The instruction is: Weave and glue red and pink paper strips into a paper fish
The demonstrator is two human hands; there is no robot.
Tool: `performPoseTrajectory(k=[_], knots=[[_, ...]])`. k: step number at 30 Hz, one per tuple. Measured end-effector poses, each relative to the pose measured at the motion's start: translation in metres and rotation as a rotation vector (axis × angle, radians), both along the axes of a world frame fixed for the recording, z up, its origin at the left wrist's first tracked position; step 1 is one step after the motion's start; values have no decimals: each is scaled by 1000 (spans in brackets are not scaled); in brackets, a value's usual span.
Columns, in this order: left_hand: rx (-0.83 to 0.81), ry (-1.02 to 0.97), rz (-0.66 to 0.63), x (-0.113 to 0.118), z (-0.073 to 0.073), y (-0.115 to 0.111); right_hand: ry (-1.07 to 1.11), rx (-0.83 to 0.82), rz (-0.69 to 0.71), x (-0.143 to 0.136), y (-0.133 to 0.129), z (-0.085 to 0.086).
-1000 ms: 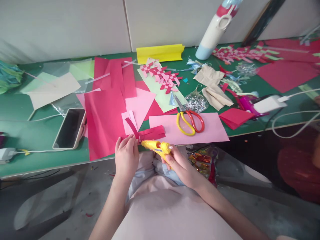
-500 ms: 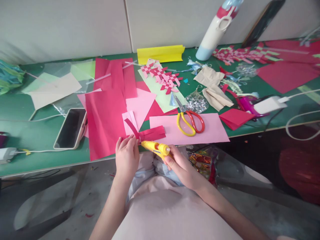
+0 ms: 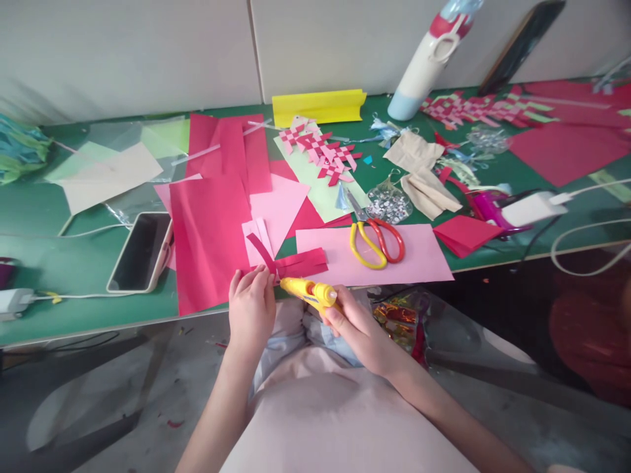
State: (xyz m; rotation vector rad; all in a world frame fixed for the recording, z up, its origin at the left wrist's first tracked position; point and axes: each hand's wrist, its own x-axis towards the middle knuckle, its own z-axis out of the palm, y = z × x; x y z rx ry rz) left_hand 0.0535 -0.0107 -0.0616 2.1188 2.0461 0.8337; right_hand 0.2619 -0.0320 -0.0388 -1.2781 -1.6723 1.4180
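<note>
Closed fingers of my left hand [image 3: 252, 302] pinch a red paper strip [image 3: 261, 251] at the table's front edge; its free end curves up and left. My right hand [image 3: 357, 325] is wrapped round a yellow glue gun [image 3: 310, 292], whose nozzle points left and sits close to my left fingertips. Red folded strips [image 3: 302, 263] lie just above the nozzle, overlapping a pink sheet [image 3: 424, 253]. Scissors [image 3: 377, 243] with one yellow and one red handle rest on that sheet. Small pink strips [image 3: 260, 235] lie behind the curved strip.
A phone [image 3: 139, 253] and red sheets [image 3: 210, 243] lie to the left on the green table [image 3: 89, 263]. Woven paper pieces [image 3: 325, 154], a bag of gems [image 3: 389, 200], beige cloth [image 3: 419, 171] and a bottle [image 3: 426, 62] stand or lie further back. A white charger [image 3: 534, 209] is at right.
The whole view has shifted very slightly. Both hands, the strip and the glue gun hold nearly the same positions.
</note>
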Motion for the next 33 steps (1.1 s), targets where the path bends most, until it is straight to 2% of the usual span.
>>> performPoseTrajectory(k=[4, 14, 22, 33], knots=[[9, 4, 2, 0, 0, 0, -23, -44, 50, 0, 1, 2], [3, 20, -8, 0, 1, -1, -80, -86, 62, 0, 6, 10], [21, 27, 1, 0, -2, 0, -126, -38, 42, -1, 4, 4], [20, 29, 4, 0, -1, -1, -200, 52, 38, -4, 4, 10]])
